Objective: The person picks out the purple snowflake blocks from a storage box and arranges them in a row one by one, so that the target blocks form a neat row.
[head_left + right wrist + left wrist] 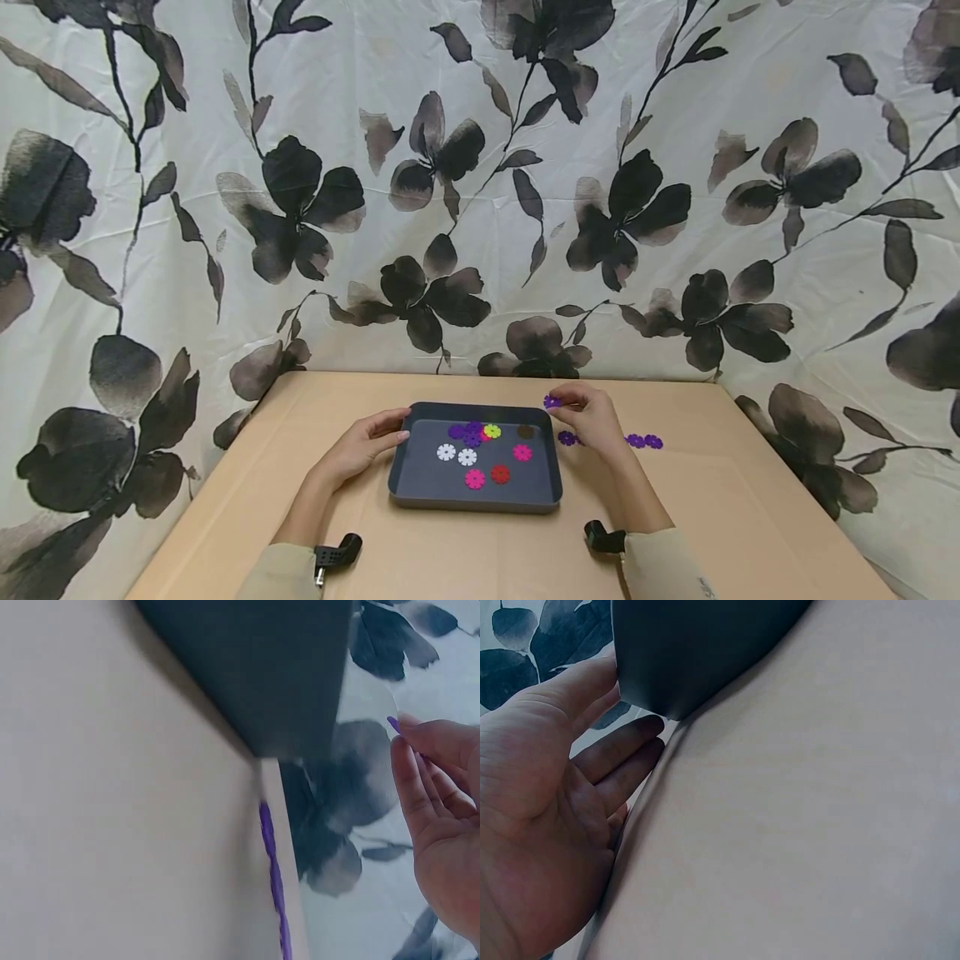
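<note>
My right hand pinches a purple notched disc between thumb and fingertips, raised beside the tray's back right corner. In the right wrist view the disc shows edge-on at the fingertips. Below that hand, a row of purple notched discs lies on the table, partly hidden by the wrist. My left hand touches the left rim of a dark grey tray with thumb and index finger extended. Its other fingers spread loosely in the left wrist view. Inside the tray lie purple, white, yellow, pink, red and brown discs.
The light wooden table runs back to a hanging cloth with dark flowers. Black cameras are strapped at both wrists, over beige sleeves.
</note>
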A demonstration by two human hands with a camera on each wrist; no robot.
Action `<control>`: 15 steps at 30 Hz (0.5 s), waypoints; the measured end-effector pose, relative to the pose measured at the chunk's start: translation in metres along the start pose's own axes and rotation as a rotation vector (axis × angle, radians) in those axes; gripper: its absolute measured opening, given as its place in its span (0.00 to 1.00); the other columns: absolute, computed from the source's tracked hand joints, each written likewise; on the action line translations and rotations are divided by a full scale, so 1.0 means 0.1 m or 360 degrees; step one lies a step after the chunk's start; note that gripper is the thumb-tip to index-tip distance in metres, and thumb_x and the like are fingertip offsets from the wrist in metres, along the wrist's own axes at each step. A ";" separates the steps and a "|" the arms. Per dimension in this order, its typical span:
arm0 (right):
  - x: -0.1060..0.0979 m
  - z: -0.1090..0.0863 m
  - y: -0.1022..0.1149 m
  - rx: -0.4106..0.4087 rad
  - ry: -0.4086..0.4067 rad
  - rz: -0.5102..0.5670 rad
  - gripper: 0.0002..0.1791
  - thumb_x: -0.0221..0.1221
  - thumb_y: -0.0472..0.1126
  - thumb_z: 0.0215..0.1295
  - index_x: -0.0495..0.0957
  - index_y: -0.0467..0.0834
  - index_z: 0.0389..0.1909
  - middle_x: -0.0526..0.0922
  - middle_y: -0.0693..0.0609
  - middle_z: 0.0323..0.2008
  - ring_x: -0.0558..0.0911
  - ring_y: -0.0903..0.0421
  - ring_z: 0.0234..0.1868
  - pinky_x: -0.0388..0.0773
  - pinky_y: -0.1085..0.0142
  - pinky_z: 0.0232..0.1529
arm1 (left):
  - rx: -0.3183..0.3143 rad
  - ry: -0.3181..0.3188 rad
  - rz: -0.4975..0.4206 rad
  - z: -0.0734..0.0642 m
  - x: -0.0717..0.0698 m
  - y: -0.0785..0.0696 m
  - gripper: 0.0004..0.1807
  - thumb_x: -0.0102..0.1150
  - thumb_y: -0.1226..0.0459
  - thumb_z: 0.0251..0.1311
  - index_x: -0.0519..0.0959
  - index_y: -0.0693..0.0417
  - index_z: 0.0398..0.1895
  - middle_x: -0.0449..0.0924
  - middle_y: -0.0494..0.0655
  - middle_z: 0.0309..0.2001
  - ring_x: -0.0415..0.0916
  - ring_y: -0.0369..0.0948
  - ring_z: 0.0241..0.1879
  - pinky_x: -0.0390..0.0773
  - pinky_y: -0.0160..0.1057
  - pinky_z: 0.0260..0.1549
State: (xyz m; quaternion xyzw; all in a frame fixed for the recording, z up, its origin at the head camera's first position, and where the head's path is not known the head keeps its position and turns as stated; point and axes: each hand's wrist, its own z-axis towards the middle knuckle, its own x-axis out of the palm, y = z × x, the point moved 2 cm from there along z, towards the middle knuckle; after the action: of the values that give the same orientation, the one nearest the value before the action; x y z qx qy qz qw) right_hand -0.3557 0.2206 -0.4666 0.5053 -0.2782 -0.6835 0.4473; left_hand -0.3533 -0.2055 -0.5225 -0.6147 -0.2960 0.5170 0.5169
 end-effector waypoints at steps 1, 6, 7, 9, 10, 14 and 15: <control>-0.05 -0.01 -0.02 0.0000 -0.0008 -0.0002 0.14 0.72 0.34 0.62 0.88 0.40 0.49 0.90 0.44 0.46 0.88 0.58 0.41 0.85 0.73 0.43 | 0.0000 -0.0001 0.0000 0.00 0.00 0.00 0.34 0.67 0.54 0.68 0.71 0.52 0.75 0.70 0.55 0.75 0.68 0.56 0.74 0.65 0.59 0.74; -0.32 -0.04 -0.13 0.0012 -0.0094 0.0049 0.15 0.70 0.34 0.65 0.87 0.39 0.52 0.88 0.40 0.49 0.86 0.63 0.42 0.84 0.75 0.43 | 0.0000 0.0003 0.0006 0.00 0.01 0.01 0.34 0.67 0.53 0.69 0.71 0.52 0.75 0.70 0.55 0.75 0.68 0.55 0.74 0.66 0.58 0.74; -0.38 -0.05 -0.16 0.0014 -0.0112 0.0071 0.15 0.70 0.34 0.66 0.86 0.38 0.53 0.87 0.39 0.49 0.85 0.64 0.42 0.84 0.75 0.43 | -0.0001 0.0005 0.0000 0.00 0.01 0.00 0.34 0.67 0.54 0.69 0.71 0.52 0.75 0.70 0.55 0.75 0.68 0.55 0.74 0.66 0.58 0.74; -0.50 -0.07 -0.21 0.0015 -0.0151 0.0089 0.16 0.69 0.34 0.66 0.86 0.37 0.54 0.86 0.37 0.50 0.84 0.64 0.42 0.83 0.75 0.43 | -0.0004 0.0005 -0.0006 0.00 0.01 0.00 0.34 0.67 0.54 0.69 0.71 0.52 0.75 0.70 0.55 0.75 0.68 0.55 0.75 0.66 0.57 0.74; -0.55 -0.08 -0.23 0.0016 -0.0166 0.0088 0.16 0.69 0.35 0.67 0.85 0.37 0.54 0.86 0.37 0.51 0.83 0.65 0.43 0.83 0.76 0.43 | -0.0004 0.0005 -0.0007 0.01 0.01 0.00 0.34 0.67 0.54 0.68 0.71 0.52 0.75 0.70 0.55 0.75 0.68 0.55 0.75 0.66 0.57 0.74; -0.74 -0.13 -0.32 0.0036 -0.0227 0.0037 0.16 0.69 0.36 0.68 0.85 0.36 0.55 0.86 0.37 0.52 0.83 0.67 0.43 0.83 0.77 0.42 | -0.0006 0.0001 -0.0007 0.00 0.00 -0.01 0.34 0.67 0.54 0.68 0.72 0.52 0.75 0.71 0.55 0.75 0.68 0.55 0.74 0.66 0.57 0.74; -0.78 -0.14 -0.34 0.0045 -0.0237 0.0025 0.17 0.68 0.36 0.68 0.84 0.36 0.56 0.86 0.37 0.52 0.83 0.68 0.43 0.83 0.77 0.43 | -0.0006 0.0003 -0.0009 0.00 0.00 -0.01 0.33 0.67 0.54 0.68 0.72 0.52 0.75 0.71 0.55 0.75 0.68 0.55 0.74 0.66 0.57 0.74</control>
State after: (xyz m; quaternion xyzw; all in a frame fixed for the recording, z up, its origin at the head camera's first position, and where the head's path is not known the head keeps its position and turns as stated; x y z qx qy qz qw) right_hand -0.3471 0.3066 -0.4650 0.4570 -0.3243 -0.7117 0.4236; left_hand -0.3530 -0.2047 -0.5213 -0.6153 -0.2981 0.5146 0.5174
